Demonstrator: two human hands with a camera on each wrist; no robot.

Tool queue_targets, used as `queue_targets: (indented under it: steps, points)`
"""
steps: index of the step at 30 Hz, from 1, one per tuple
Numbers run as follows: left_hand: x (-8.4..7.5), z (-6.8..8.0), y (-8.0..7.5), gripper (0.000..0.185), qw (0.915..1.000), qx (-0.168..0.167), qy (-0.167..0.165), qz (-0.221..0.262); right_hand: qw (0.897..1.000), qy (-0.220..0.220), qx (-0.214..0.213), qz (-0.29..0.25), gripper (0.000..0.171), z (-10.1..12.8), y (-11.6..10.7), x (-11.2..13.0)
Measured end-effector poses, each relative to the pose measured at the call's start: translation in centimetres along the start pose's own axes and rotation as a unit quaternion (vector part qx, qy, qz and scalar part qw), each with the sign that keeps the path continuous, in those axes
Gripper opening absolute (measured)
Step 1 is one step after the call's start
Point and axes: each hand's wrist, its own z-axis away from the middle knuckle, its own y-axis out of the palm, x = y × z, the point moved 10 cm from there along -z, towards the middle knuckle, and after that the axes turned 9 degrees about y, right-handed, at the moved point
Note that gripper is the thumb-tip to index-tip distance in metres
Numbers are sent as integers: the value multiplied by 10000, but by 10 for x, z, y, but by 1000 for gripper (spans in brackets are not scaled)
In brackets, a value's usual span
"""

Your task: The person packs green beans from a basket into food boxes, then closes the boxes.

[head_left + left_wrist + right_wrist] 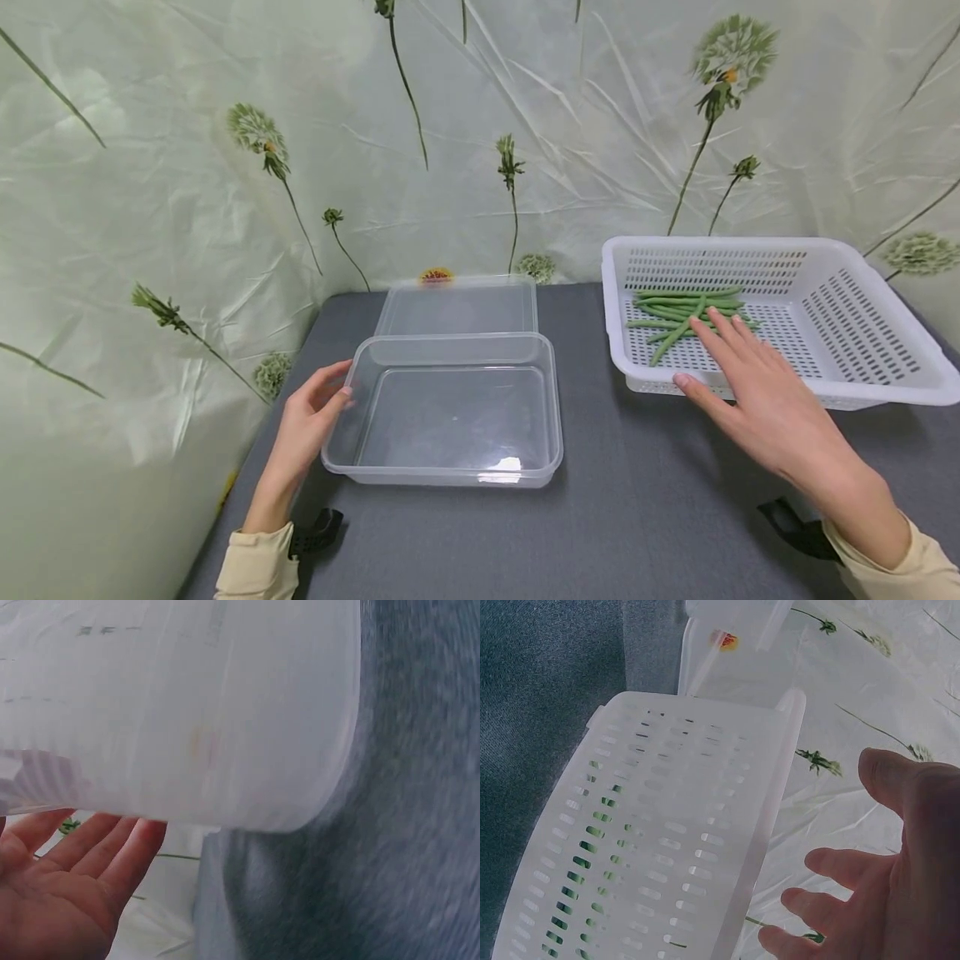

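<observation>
A: Left side of the bench (pixel 645 517)?
B: Left hand (pixel 307 421), fingers relaxed, resting against the clear container (pixel 450 412), likely steadying it. Lid (pixel 457 304) just behind.

A: Right side?
B: White basket (pixel 862 333) holding green beans (pixel 678 312) at its left end. Right hand (pixel 757 392), fingers spread, gripping nothing, reaches over the rim towards them.

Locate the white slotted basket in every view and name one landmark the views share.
Head: white slotted basket at right, on the grey table, green beans inside.
Left wrist: not in it.
Right wrist: basket fills left and centre, seen from outside its wall.
Shared landmark: the grey table.
</observation>
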Motion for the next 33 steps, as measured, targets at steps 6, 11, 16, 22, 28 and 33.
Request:
queue_targets:
  steps: [6, 11, 16, 22, 28, 33]
  points:
    - [7, 4, 5, 40, 9952, -322, -85, 922, 9986, -174, -395, -308, 72, -1, -8, 2]
    - [12, 8, 6, 40, 9899, -526, -138, 1311, 9903, -528, -1107, -645, 66, 0, -17, 6]
    - [12, 7, 3, 39, 9884, -629, -114, 1379, 9800, -845, -1570, -879, 67, 0, -26, 8]
    - [13, 3, 3, 39, 9882, -629, -89, 1395, 9755, -867, -1703, -1089, 68, -3, -38, 2]
    - [14, 4, 3, 38, 9872, -686, -72, 1436, 9736, -951, -1687, -1209, 68, -7, -47, -8]
    - [14, 3, 5, 38, 9872, -644, -55, 1456, 9798, -686, -872, -1662, 61, -17, -43, -24]
